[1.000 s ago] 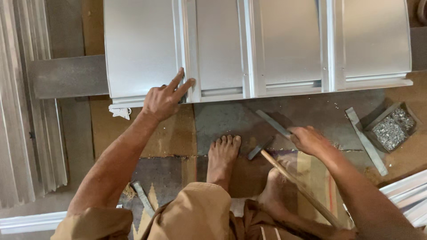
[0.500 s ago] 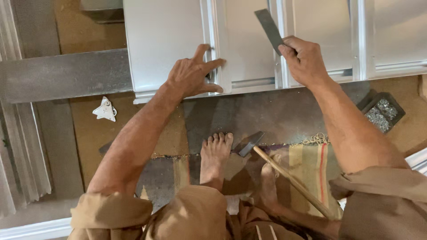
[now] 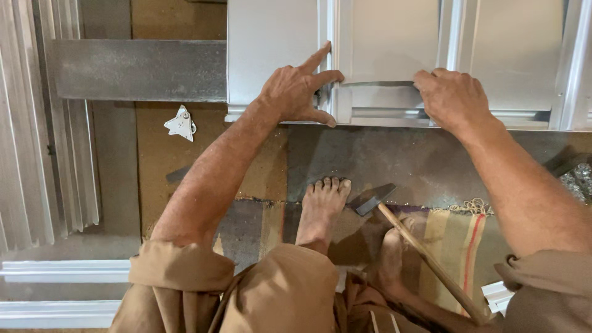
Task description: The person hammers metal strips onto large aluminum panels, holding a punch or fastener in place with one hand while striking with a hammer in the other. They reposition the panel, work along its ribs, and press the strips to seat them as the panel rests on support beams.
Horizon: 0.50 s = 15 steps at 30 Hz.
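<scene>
Pressing on one grey metal panel (image 3: 394, 55) laid across the floor, the left hand (image 3: 296, 92) spreads its fingers flat over a raised seam, while the right hand (image 3: 453, 98) curls over a thin flat strip (image 3: 376, 83). One hammer (image 3: 419, 246) lies beside two bare feet.

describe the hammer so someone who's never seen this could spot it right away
Start at the grey metal panel both hands press on, then drop to the bare foot on the floor below. The hammer lies just right of its toes: a dark wedge-shaped head on a long pale wooden handle, the only wooden-handled tool there.
</scene>
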Motion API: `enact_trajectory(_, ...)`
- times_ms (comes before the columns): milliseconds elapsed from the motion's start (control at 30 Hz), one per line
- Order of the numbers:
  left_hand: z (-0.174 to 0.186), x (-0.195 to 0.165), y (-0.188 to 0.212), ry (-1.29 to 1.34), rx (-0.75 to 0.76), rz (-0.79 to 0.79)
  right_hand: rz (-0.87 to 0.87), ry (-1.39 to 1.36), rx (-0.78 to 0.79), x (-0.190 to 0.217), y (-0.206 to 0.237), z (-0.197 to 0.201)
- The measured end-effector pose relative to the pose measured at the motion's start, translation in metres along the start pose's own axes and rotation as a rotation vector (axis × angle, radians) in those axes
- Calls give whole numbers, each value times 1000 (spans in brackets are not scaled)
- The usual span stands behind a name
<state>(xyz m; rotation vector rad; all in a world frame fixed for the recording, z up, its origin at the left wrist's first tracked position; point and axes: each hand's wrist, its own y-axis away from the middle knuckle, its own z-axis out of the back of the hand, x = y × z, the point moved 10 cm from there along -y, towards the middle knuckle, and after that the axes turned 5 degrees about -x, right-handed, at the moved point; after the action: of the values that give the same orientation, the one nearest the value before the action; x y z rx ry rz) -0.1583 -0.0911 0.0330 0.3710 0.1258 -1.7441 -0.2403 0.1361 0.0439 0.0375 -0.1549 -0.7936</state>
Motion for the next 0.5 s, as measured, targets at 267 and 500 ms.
enact_trajectory(267,-1,9,2,-11,36,-22,8,35,-16,4,-1,-1)
enact_trajectory(500,5,4,2,-8,-39,-35,17,17,-69,4,1,1)
